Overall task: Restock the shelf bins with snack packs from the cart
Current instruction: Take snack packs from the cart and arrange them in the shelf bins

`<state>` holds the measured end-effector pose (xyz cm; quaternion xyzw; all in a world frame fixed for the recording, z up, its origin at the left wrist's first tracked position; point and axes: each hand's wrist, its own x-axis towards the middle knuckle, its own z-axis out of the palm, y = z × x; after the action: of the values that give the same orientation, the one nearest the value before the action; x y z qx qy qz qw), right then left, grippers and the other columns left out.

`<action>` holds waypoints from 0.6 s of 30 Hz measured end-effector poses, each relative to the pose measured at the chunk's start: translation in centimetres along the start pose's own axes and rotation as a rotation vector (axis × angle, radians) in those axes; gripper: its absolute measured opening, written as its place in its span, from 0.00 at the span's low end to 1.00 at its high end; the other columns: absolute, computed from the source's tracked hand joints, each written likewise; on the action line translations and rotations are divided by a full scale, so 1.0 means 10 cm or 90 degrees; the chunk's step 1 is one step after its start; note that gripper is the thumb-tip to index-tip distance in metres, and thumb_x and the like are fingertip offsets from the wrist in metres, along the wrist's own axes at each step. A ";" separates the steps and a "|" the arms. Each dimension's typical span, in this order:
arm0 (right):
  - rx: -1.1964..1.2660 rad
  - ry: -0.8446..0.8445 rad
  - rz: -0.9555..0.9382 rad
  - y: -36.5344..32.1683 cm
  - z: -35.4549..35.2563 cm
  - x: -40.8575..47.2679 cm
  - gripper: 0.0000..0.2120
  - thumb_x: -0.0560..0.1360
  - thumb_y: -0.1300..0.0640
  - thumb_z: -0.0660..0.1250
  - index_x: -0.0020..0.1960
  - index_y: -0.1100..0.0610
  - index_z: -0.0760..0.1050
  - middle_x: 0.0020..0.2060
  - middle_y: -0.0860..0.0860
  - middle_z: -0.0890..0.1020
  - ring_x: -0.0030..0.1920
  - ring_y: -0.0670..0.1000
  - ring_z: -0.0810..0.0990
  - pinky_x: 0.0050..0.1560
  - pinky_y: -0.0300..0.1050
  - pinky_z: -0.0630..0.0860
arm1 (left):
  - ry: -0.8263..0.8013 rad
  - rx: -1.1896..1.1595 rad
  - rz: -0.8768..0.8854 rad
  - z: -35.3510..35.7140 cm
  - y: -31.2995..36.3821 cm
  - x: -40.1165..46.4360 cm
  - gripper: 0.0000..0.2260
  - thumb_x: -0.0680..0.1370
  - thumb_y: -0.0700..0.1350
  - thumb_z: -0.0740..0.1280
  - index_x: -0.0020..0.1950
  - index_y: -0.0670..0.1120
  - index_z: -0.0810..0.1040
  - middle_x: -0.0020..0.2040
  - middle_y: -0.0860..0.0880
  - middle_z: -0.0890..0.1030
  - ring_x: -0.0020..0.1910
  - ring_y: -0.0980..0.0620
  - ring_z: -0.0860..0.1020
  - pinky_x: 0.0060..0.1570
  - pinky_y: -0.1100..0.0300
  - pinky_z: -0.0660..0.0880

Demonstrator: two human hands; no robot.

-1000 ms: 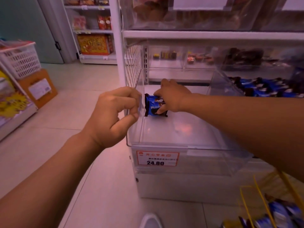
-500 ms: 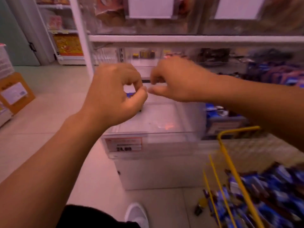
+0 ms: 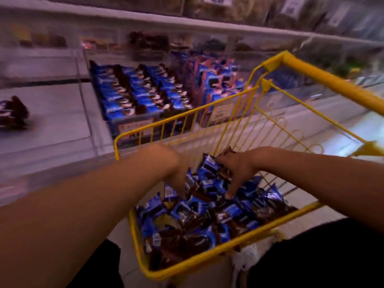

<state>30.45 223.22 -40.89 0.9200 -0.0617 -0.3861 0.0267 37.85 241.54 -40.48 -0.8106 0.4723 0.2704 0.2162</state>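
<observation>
Both hands, left hand point(image 3: 176, 179) and right hand point(image 3: 236, 173), are reaching spread-fingered, holding nothing, into the blue-and-brown foil snack packs point(image 3: 199, 221) in the yellow wire cart point(image 3: 207, 254); gathering several flat would work best.

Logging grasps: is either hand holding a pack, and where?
Cannot be told: both hands, left and right, reach into the packs; blur hides any grip.

Glossy foil snack packs point(image 3: 199, 221), yellow coated-wire cart point(image 3: 207, 254), clear plastic bins point(image 3: 83, 96)

Both hands — left hand point(image 3: 180, 179), right hand point(image 3: 239, 171) — reach into snack packs point(image 3: 199, 221) in yellow cart point(image 3: 207, 253).
</observation>
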 end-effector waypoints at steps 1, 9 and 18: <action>-0.016 -0.011 0.013 -0.02 0.05 0.05 0.62 0.64 0.34 0.76 0.81 0.50 0.39 0.80 0.54 0.50 0.79 0.59 0.54 0.76 0.57 0.59 | -0.022 -0.011 0.004 0.05 0.06 0.10 0.32 0.74 0.63 0.70 0.74 0.50 0.68 0.69 0.47 0.74 0.63 0.44 0.75 0.58 0.53 0.73; -0.110 0.021 -0.080 -0.18 0.17 0.12 0.30 0.75 0.43 0.71 0.69 0.56 0.65 0.66 0.56 0.72 0.59 0.58 0.74 0.49 0.45 0.67 | -0.139 0.070 0.010 0.32 0.16 0.33 0.40 0.76 0.50 0.72 0.80 0.50 0.51 0.76 0.43 0.63 0.66 0.44 0.71 0.40 0.68 0.64; -0.066 -0.049 -0.076 -0.24 0.11 0.21 0.32 0.74 0.47 0.73 0.72 0.54 0.63 0.46 0.44 0.68 0.53 0.56 0.71 0.49 0.49 0.69 | -0.233 0.100 -0.021 0.48 0.00 0.42 0.45 0.74 0.53 0.74 0.80 0.55 0.44 0.72 0.41 0.69 0.54 0.45 0.74 0.49 0.52 0.69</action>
<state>31.37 225.27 -43.41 0.9038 0.0121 -0.4251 0.0484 38.45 241.76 -46.84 -0.7363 0.4313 0.3720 0.3653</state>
